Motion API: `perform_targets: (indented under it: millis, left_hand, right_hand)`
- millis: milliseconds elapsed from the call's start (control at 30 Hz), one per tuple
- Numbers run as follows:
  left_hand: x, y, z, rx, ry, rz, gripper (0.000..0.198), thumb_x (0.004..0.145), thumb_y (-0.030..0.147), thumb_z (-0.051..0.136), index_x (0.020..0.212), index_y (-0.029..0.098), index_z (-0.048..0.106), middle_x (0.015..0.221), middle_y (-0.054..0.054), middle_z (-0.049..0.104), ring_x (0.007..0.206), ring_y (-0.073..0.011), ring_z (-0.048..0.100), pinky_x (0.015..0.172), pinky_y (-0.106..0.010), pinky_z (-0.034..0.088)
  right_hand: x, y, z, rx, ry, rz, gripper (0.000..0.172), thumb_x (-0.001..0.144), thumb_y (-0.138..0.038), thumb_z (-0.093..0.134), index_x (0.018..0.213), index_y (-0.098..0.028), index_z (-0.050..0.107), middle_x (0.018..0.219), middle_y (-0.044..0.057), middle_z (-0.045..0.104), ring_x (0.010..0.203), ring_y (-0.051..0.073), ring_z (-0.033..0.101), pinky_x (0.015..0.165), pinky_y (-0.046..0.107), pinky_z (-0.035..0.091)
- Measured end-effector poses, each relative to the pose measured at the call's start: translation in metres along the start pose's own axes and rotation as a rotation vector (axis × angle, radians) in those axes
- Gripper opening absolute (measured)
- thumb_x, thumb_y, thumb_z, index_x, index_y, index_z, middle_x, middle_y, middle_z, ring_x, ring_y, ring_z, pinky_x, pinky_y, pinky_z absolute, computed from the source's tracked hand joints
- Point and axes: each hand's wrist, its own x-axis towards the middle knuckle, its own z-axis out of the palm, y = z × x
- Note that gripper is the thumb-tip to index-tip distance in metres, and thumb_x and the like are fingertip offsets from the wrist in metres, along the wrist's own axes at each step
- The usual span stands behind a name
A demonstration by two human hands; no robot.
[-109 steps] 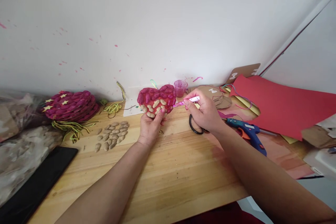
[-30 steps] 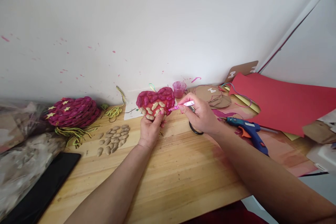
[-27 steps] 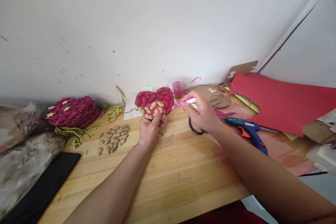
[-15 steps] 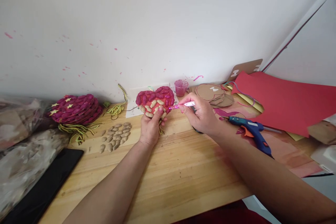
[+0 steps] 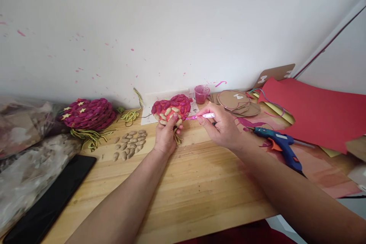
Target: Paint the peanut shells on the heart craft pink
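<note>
My left hand [image 5: 167, 133] grips the lower edge of a red heart-shaped piece [image 5: 172, 103], thumb on top. Magenta-painted peanuts cover its upper part and right side; plain tan ones lie across the lower middle. Yellow-green yarn hangs below it. My right hand [image 5: 219, 124] pinches a white-handled brush [image 5: 208, 115], whose magenta-smeared end touches or nearly touches the heart's right edge. Behind the hands stands a clear cup of magenta paint [image 5: 201, 94]. Loose peanuts [image 5: 130, 144] lie on the wooden table [image 5: 183, 190] left of my left hand.
Stacked magenta peanut pieces with stars [image 5: 91, 113], plastic bags [image 5: 31, 171] and a black flat object [image 5: 54, 198] are at the left. Cardboard cutouts [image 5: 236, 102], a blue glue gun [image 5: 278, 141] and red sheets [image 5: 314, 110] lie right. A white wall [image 5: 171, 26] rises behind.
The camera view has shifted, so most things appear slightly further right. The brush end is now lower along the heart's right edge. Both hands keep their holds.
</note>
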Motion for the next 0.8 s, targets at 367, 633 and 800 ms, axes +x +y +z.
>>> perform_targets:
  millis: [367,633,800]
  left_hand:
    - [0.0001,0.0009,-0.0006,0.009,0.012,-0.015,0.045,0.054,0.036,0.095,0.081,0.013,0.067,0.069,-0.001,0.069,0.048,-0.0068,0.058,0.040,-0.015,0.036]
    - [0.0001,0.0019,0.0001,-0.012,-0.001,-0.018,0.045,0.053,0.034,0.095,0.079,0.012,0.067,0.067,0.000,0.068,0.047,-0.0067,0.057,0.039,-0.015,0.035]
    - [0.0016,0.0016,-0.0014,-0.031,0.011,-0.031,0.041,0.056,0.032,0.094,0.080,0.012,0.066,0.068,-0.001,0.068,0.047,-0.0067,0.057,0.039,-0.015,0.035]
  right_hand:
    - [-0.0012,-0.0027,0.0032,-0.037,-0.050,-0.031,0.005,0.098,-0.021,0.063,0.092,-0.021,0.061,0.086,0.001,0.072,0.081,0.017,0.064,0.075,0.033,0.040]
    - [-0.0011,-0.0036,0.0042,-0.032,-0.052,-0.025,0.005,0.098,-0.023,0.062,0.093,-0.021,0.063,0.087,0.001,0.073,0.080,0.016,0.063,0.076,0.033,0.042]
    - [-0.0008,-0.0047,0.0029,-0.025,-0.031,-0.025,0.006,0.098,-0.025,0.062,0.093,-0.023,0.062,0.085,0.001,0.072,0.078,0.017,0.064,0.078,0.035,0.043]
